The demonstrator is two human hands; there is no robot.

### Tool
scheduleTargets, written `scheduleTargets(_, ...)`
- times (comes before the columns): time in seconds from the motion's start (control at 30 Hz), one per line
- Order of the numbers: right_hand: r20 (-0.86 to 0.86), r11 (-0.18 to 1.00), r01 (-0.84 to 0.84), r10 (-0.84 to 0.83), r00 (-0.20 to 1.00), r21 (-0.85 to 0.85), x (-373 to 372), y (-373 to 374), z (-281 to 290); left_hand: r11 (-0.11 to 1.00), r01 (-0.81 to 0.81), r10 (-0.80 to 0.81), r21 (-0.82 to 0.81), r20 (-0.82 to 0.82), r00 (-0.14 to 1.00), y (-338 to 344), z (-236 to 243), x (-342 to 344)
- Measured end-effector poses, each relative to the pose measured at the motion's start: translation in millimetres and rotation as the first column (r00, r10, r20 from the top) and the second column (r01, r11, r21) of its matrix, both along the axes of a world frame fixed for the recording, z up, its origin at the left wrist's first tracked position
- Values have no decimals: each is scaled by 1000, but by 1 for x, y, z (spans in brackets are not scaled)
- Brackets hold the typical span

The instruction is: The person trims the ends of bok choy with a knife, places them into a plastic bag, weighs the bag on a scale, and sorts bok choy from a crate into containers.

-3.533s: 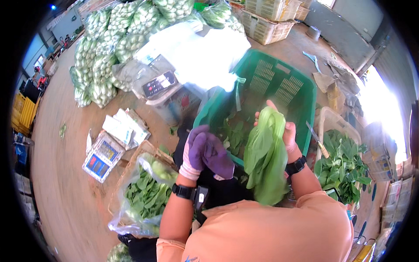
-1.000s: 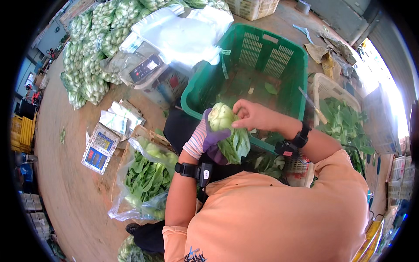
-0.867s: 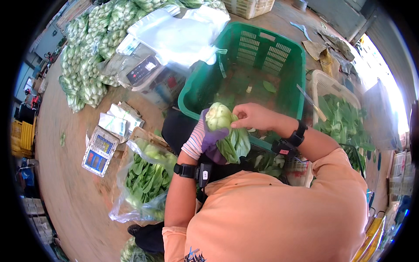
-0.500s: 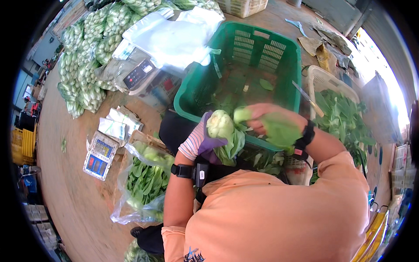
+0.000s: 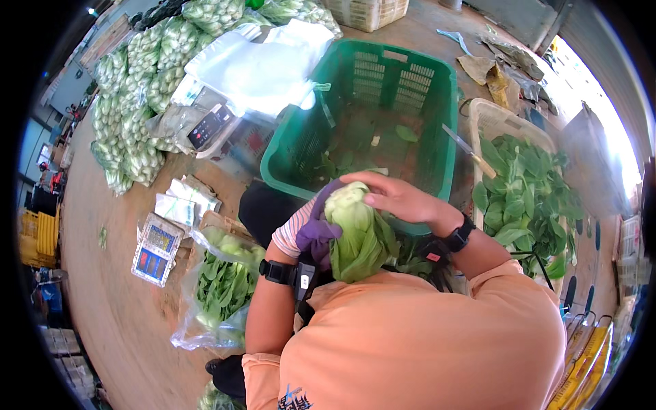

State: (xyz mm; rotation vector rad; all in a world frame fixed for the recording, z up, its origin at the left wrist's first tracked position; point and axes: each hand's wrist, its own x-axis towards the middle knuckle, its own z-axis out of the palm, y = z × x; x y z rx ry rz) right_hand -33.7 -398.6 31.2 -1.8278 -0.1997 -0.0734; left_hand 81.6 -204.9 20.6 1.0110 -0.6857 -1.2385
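A head of bok choy [image 5: 361, 236] is over my lap, its pale base up and its green leaves hanging down. My left hand [image 5: 318, 234], in a purple glove with a striped cuff, is closed round its left side. From the right, my bare right hand [image 5: 400, 196] lays its fingers over the far side of the base, with the thumb on the near side, so both hands grip the same head. Just beyond them stands a large green crate [image 5: 447, 164] with a few loose leaves [image 5: 406, 133] and trimmings on its bottom.
A knife [image 5: 471, 152] rests at the left rim of the white crate [image 5: 482, 109] of leafy greens on the right. To the left are an open plastic bag of greens [image 5: 225, 283] and a scale [image 5: 157, 249]. Bagged bok choy [image 5: 130, 113] is piled at the far left, near clear bags [image 5: 263, 65].
My right hand has come back left to the head's base; the loose leaf it held is gone from it. The bok choy now hangs nearer my body, and the view has shifted slightly.
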Motion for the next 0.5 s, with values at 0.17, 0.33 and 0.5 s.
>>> scheduleTargets(0.17,-280,978,98,-44,959,183,2,16,5,992,-73,79,107,-55,995,7,23,-26)
scheduleTargets(0.33,-365,991,-44,88,927,128,-11,8,35,991,97,-107,96,100,989,8,22,-25)
scheduleTargets(0.5,-199,960,-103,52,979,-260,-22,-9,42,960,134,-203,244,283,937,1,9,-32)
